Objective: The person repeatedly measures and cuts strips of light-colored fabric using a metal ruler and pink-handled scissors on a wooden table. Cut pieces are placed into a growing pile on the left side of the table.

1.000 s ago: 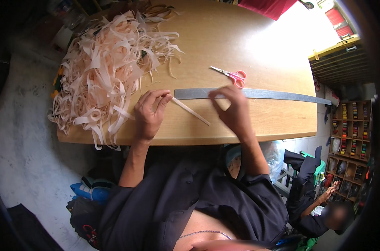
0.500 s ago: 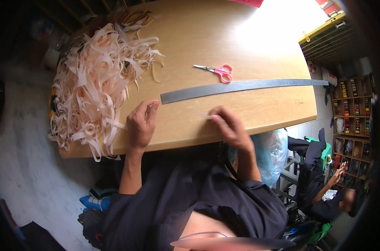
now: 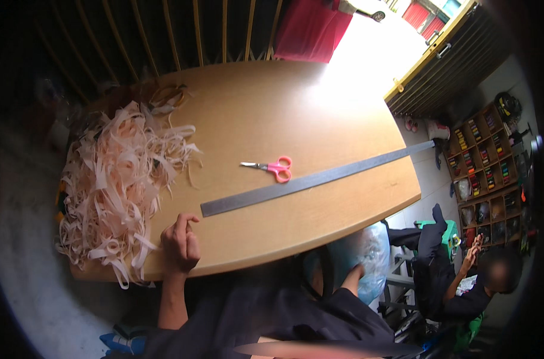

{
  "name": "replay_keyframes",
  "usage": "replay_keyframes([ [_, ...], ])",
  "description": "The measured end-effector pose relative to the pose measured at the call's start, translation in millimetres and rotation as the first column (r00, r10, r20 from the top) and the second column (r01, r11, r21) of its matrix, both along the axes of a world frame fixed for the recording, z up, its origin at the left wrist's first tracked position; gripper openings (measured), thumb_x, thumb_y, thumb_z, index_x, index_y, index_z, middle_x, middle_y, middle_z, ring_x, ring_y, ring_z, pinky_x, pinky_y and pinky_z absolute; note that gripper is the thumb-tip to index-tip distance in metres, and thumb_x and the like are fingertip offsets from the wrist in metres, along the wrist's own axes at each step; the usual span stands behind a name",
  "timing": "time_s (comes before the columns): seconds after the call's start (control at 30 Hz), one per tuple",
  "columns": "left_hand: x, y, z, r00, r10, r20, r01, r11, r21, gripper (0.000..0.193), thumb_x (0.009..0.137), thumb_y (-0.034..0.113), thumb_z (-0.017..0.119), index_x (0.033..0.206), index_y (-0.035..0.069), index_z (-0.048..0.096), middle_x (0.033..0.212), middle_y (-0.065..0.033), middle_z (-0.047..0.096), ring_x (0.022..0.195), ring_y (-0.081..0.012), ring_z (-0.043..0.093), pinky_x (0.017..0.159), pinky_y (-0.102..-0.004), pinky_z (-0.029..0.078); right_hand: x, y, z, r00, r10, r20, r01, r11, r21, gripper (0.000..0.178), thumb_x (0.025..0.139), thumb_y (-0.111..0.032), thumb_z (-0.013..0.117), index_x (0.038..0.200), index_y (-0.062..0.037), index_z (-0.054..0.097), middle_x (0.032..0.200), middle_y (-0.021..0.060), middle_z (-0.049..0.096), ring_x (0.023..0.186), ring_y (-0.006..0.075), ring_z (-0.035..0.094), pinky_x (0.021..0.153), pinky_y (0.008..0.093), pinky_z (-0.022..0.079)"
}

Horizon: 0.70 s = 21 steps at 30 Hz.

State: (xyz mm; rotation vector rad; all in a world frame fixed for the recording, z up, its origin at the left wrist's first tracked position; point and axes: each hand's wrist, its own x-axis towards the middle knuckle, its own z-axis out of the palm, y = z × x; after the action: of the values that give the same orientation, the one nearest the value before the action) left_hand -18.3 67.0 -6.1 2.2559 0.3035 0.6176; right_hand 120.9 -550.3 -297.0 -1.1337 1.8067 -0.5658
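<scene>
My left hand (image 3: 181, 244) is over the table's near edge, between the fabric heap and the ruler's end. Its fingers are curled in, and nothing shows in them. Low beside the table, my right hand (image 3: 357, 274) reaches to a clear bluish plastic bag (image 3: 374, 263); its fingers are hidden there. A long grey metal ruler (image 3: 308, 181) lies slantwise across the wooden table (image 3: 254, 113), its far right end sticking out past the edge. Just beyond it rest small scissors (image 3: 279, 169) with pink handles, blades pointing left.
A large tangle of pale pink fabric strips (image 3: 113, 185) covers the table's left side, some hanging over the near edge. At right, a seated person (image 3: 457, 281) in dark clothes is near a wooden shelf (image 3: 484, 155) with coloured thread spools. A folding metal gate (image 3: 194, 33) stands behind.
My right hand has gone from above the table down to the plastic bag. My left hand's fingers are more curled. The view has tilted up, so the table sits lower.
</scene>
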Motion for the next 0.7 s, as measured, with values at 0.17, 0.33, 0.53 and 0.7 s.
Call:
replay_keyframes([
  [0.17,0.7,-0.4,6.2,1.000,0.011,0.006,-0.011,1.000,-0.026,0.029,0.082,0.015,0.045,0.101,0.001,0.062,0.060,-0.0138,0.043,0.052,-0.0331,0.049,0.054,-0.0455,0.039,-33.5,19.1,-17.1,0.888,0.059,-0.456,-0.080,0.996,-0.026,0.041,0.086,-0.028,0.074,0.115,0.0009,0.073,0.112,0.0186,0.075,0.098,0.0390,0.072,0.084,0.0498,0.059],
  [0.33,4.1,-1.6,19.5,0.999,-0.038,0.031,0.042,0.993,-0.110,0.035,0.076,0.016,0.044,0.100,0.000,0.063,0.061,-0.0123,0.040,0.054,-0.0294,0.047,0.055,-0.0421,0.038,-31.7,45.7,21.7,0.839,0.042,-0.542,-0.083,0.995,-0.052,0.037,0.083,-0.023,0.074,0.112,-0.0001,0.073,0.108,0.0182,0.074,0.098,0.0397,0.072,0.084,0.0513,0.058],
  [0.53,-3.0,-1.6,22.3,0.997,-0.065,0.029,0.069,0.982,-0.174,0.033,0.074,0.016,0.045,0.096,0.000,0.064,0.062,-0.0089,0.041,0.055,-0.0233,0.045,0.056,-0.0373,0.035,-43.0,54.9,35.8,0.795,-0.031,-0.605,-0.097,0.979,-0.177,0.033,0.080,-0.017,0.074,0.109,-0.0011,0.073,0.104,0.0177,0.074,0.099,0.0405,0.071,0.085,0.0530,0.057],
  [0.7,1.1,-2.7,21.0,0.999,0.039,0.017,-0.033,0.955,-0.293,0.034,0.096,0.026,0.043,0.105,0.002,0.064,0.061,-0.0074,0.040,0.055,-0.0203,0.043,0.055,-0.0379,0.032,-30.2,46.6,47.0,0.907,-0.056,-0.418,-0.183,0.840,-0.511,0.029,0.082,-0.012,0.072,0.109,-0.0003,0.070,0.105,0.0170,0.072,0.099,0.0375,0.070,0.086,0.0500,0.057],
])
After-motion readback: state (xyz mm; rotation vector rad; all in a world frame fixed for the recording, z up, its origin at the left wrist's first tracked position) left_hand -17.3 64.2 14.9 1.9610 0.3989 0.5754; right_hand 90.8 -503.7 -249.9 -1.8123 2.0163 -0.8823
